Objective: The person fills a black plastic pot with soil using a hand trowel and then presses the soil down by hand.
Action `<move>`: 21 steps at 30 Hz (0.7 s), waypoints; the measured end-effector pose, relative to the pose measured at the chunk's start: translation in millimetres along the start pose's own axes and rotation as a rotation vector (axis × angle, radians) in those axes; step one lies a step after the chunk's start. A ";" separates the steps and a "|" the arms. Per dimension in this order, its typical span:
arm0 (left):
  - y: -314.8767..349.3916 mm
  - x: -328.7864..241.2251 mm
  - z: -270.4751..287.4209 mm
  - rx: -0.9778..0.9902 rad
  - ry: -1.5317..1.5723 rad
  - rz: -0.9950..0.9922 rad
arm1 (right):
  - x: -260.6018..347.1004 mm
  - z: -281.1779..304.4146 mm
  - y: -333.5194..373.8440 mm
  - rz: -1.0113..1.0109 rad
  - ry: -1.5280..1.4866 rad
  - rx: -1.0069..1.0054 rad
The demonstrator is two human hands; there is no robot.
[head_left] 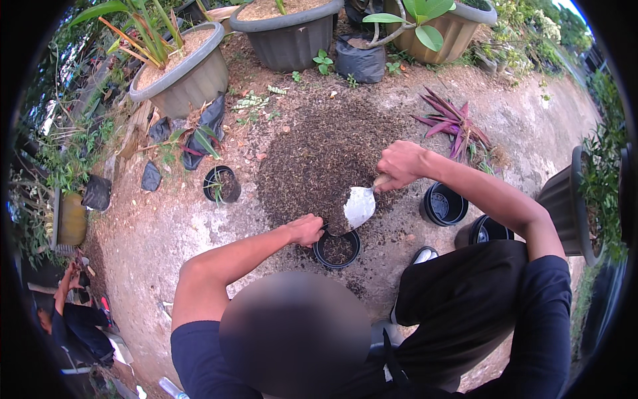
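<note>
My right hand [400, 165] is closed round the handle of a trowel [361, 207], whose pale blade carries some dark soil on its left side. The blade tilts down over the far rim of a small black pot [337, 249], which has soil inside. My left hand [307, 230] grips that pot's rim at the upper left; its fingertips are partly hidden. Just beyond both hands spreads a wide heap of dark, loose potting soil [319, 153] on the ground.
A small potted plant [222, 185] stands left of the heap. Black pots [443, 204] sit by my right knee. An uprooted purple plant [453, 125] lies at the right. Large planters [286, 43] line the far side. Another person [76, 326] sits at the lower left.
</note>
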State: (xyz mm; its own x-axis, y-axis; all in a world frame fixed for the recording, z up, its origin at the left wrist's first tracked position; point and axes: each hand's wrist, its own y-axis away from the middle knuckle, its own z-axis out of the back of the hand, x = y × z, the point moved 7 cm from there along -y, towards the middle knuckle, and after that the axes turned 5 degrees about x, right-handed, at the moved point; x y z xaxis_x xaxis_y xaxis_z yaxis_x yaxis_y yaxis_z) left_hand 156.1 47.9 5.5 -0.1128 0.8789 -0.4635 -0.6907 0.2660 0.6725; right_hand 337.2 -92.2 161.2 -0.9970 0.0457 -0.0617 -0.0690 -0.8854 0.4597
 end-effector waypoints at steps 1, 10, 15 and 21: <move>0.3 -1.4 0.9 0.002 0.004 0.001 | 6.2 0.0 -2.4 0.020 0.043 -0.014; -1.1 1.2 -1.0 0.007 -0.005 -0.003 | 74.9 22.2 -11.7 0.213 0.194 -0.245; -1.5 -1.4 -0.5 0.009 0.064 -0.015 | 83.8 24.6 -12.0 0.274 0.238 -0.402; -0.8 -1.8 -1.6 -0.006 0.023 -0.090 | 61.5 28.2 -8.0 0.170 0.110 -0.266</move>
State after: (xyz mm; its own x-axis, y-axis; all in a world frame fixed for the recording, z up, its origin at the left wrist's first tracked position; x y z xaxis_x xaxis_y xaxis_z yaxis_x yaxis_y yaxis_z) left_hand 155.6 45.4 4.8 -0.0665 0.8423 -0.5348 -0.7031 0.3408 0.6241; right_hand 275.4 -69.3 178.8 -0.9830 -0.1505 -0.1054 0.1238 -0.9664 0.2254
